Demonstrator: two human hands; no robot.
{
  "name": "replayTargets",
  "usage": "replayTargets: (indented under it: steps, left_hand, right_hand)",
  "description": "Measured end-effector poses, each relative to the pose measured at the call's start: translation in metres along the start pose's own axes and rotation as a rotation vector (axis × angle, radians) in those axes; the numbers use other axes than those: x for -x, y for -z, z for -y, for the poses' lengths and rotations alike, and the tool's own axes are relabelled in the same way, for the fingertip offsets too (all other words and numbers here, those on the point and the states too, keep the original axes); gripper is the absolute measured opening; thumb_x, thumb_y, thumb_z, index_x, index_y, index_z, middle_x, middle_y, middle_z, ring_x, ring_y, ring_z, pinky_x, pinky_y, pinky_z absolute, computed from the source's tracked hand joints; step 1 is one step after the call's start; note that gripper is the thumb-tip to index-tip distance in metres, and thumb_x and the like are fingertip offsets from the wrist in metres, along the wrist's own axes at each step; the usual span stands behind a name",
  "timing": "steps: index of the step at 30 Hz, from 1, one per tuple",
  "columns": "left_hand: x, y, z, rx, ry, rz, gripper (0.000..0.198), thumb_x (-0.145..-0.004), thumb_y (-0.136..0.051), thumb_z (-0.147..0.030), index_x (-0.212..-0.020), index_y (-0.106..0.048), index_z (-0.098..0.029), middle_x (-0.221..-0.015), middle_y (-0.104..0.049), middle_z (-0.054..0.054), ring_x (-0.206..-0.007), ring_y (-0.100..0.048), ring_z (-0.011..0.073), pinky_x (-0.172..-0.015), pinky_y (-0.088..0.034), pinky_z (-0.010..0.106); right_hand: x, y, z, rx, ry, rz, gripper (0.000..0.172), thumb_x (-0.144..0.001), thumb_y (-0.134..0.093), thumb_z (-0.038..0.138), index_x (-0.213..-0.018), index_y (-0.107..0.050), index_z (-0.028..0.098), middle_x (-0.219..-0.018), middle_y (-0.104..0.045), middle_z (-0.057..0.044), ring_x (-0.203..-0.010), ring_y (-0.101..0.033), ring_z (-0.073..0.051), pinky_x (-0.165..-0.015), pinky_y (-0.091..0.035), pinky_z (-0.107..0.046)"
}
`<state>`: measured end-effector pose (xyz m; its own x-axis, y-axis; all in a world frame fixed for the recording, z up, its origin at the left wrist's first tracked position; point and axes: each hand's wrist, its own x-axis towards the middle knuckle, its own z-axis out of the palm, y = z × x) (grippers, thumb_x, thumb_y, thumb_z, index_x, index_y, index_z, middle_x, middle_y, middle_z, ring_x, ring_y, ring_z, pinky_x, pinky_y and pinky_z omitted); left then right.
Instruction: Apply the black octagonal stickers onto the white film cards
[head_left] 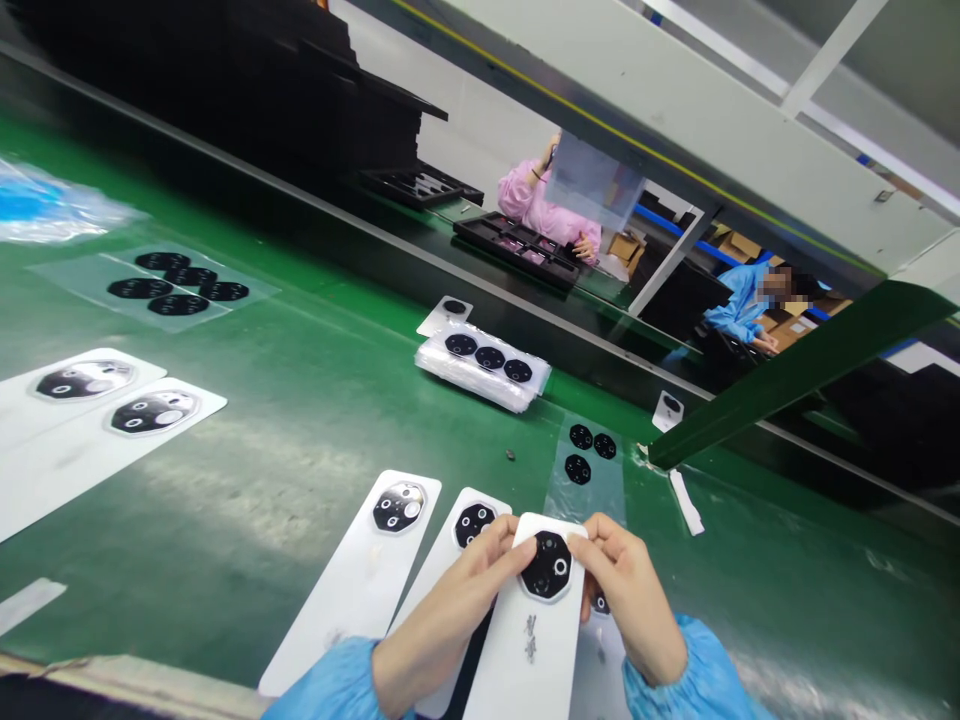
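Both my hands hold a white phone back panel with dark lettering, tilted up before me. My left hand grips its left edge, thumb on the black camera plate. The right hand pinches its upper right corner, with the thumb beside that plate and the fingers partly hidden behind the panel. Under my left wrist lies another white panel, and left of it a similar panel. Part of one more panel shows below my right hand. Beyond it is a clear sheet with three black plates.
Two white panels lie at the left, near a sheet of black plates and a plastic bag. A stack of plate sheets stands mid-bench. At right, a green post slants upward. Two people work beyond the bench.
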<state>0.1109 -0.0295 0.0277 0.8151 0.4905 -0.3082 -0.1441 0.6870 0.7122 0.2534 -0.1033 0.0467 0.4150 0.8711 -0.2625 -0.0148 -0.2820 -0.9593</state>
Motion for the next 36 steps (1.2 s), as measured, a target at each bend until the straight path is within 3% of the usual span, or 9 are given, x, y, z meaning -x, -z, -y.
replayTargets:
  steps: [6,13,21,29,32,36]
  left_hand:
    - [-0.003,0.001,0.006,0.083,0.053,-0.026,0.023,-0.077,-0.066,-0.035,-0.083,-0.054,-0.017,-0.071,-0.057,-0.002,-0.064,-0.054,0.0114,-0.060,-0.042,0.022]
    - [-0.008,0.003,0.011,0.123,0.061,0.001,0.024,-0.075,-0.068,-0.035,-0.075,-0.053,-0.016,-0.065,-0.055,-0.003,-0.059,-0.051,0.0101,-0.058,-0.040,0.022]
    - [-0.003,0.000,0.006,0.149,0.051,-0.071,0.028,-0.075,-0.069,-0.041,-0.082,-0.055,-0.018,-0.072,-0.058,-0.003,-0.064,-0.055,0.0103,-0.060,-0.043,0.021]
    - [-0.007,-0.002,0.003,0.052,0.015,0.005,0.039,-0.070,-0.074,-0.035,-0.096,-0.050,-0.018,-0.081,-0.065,0.002,-0.069,-0.062,0.0158,-0.064,-0.046,0.026]
    - [-0.009,0.000,0.002,-0.010,-0.092,-0.078,0.038,-0.069,-0.073,-0.032,-0.095,-0.049,-0.019,-0.087,-0.065,0.003,-0.078,-0.063,0.0184,-0.069,-0.048,0.027]
    - [-0.008,0.002,-0.010,-0.077,-0.232,-0.255,0.036,-0.073,-0.069,-0.038,-0.095,-0.047,-0.021,-0.090,-0.064,0.002,-0.082,-0.062,0.0200,-0.068,-0.048,0.028]
  right_hand:
    - [-0.002,-0.002,0.007,-0.101,-0.043,0.013,0.041,-0.075,-0.064,0.053,-0.085,-0.051,0.016,-0.050,-0.058,0.005,-0.034,-0.050,-0.007,-0.031,-0.043,-0.015]
    - [-0.002,-0.002,0.006,-0.099,-0.034,0.021,0.043,-0.074,-0.066,0.054,-0.082,-0.051,0.015,-0.048,-0.059,0.003,-0.034,-0.053,-0.008,-0.032,-0.044,-0.015]
    - [-0.011,0.006,0.004,-0.094,-0.105,-0.001,0.048,-0.067,-0.071,0.056,-0.081,-0.052,0.015,-0.053,-0.058,0.005,-0.039,-0.052,-0.008,-0.033,-0.043,-0.016]
    - [-0.019,0.008,0.003,-0.070,-0.147,-0.007,0.052,-0.065,-0.071,0.059,-0.082,-0.050,0.016,-0.057,-0.059,0.004,-0.044,-0.051,-0.007,-0.037,-0.041,-0.016]
    - [-0.012,0.009,0.004,-0.043,-0.116,0.017,0.053,-0.071,-0.063,0.065,-0.087,-0.049,0.017,-0.058,-0.057,0.004,-0.047,-0.053,-0.009,-0.038,-0.043,-0.017]
    - [0.008,0.006,-0.003,0.035,-0.092,0.206,0.048,-0.072,-0.064,0.061,-0.086,-0.049,0.018,-0.064,-0.059,0.002,-0.054,-0.057,-0.010,-0.038,-0.040,-0.015]
